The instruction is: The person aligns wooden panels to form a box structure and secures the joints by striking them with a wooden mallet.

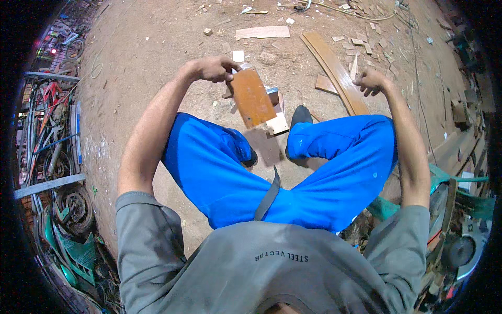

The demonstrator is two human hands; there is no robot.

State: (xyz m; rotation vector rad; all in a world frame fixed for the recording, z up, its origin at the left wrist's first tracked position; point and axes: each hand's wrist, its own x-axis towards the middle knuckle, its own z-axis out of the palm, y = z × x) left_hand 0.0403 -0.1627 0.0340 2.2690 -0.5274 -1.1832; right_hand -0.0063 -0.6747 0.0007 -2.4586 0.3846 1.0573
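Observation:
My left hand [213, 69] pinches the upper left corner of a varnished orange-brown wooden board [253, 99], its fingers closed on the edge. The board is tilted above the ground in front of my feet. Beneath it, pale wood pieces [278, 123] and part of something shiny stick out, mostly hidden. Out to the right, my right hand [372, 82] is held with its fingers apart and loosely bent, nothing in them. It is nearest a long brown plank [340, 76] lying at a slant on the ground; whether the fingertips touch it I cannot tell.
Several wood offcuts [360, 42] lie scattered at the far right, and a flat light board [262, 32] lies straight ahead. A cable [361, 19] curves across the far ground. Bicycle and motorcycle parts [73, 209] crowd the left side. Green machinery [444, 183] stands at the right.

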